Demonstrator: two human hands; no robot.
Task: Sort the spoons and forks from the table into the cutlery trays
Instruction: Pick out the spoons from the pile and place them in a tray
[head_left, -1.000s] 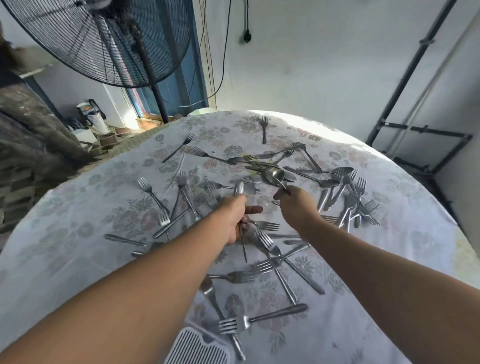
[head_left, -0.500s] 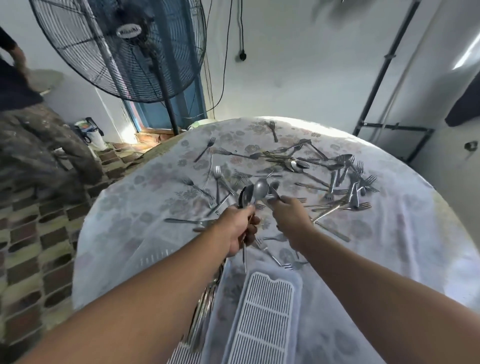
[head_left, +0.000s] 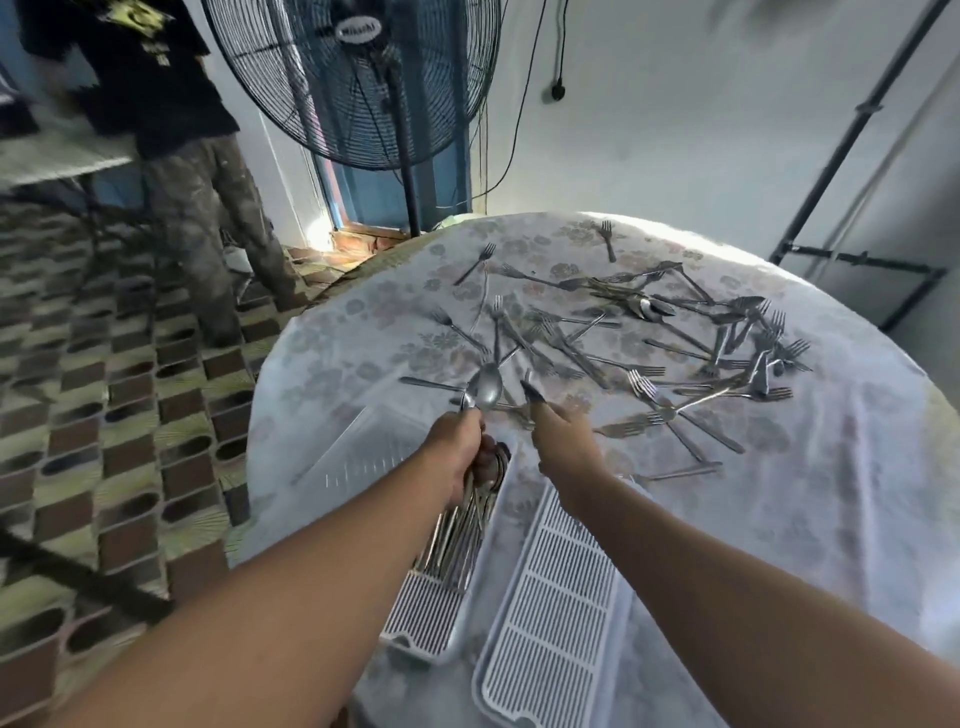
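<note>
1. the left hand (head_left: 457, 441) is curled round a bunch of spoons (head_left: 485, 387); their bowls stick up past the knuckles and the handles hang below the fist.
2. the right hand (head_left: 563, 441) is just beside the left, apart from it. something thin and dark juts from its fingertips, too blurred to name, so i cannot tell whether this hand is gripping or not.
3. right under the left hand sits the left tray (head_left: 426, 618), white with a slatted floor. a stack of cutlery (head_left: 457, 535) lies in it lengthwise, below the fist; the hanging handles reach down toward that stack.
4. under the right forearm lies the right tray (head_left: 550, 613), same slatted kind, its visible floor bare. the two trays are side by side, just beside each other.
5. beyond both hands the forks (head_left: 644, 387) are scattered over the counter (head_left: 857, 467), mostly ahead and to the right of the right hand, many crossing or overlapping.
6. a few more spoons (head_left: 652, 307) lie in the far tangle, well beyond the right hand.
7. one fork (head_left: 607, 239) lies alone near the far edge.
8. the counter wears a pale flowered cloth.
9. far off to the left of the left hand stands a person (head_left: 171, 156) in a dark shirt on the patterned floor (head_left: 104, 415).
10. a big black fan (head_left: 358, 78) stands beyond the counter, ahead of the left hand.
</note>
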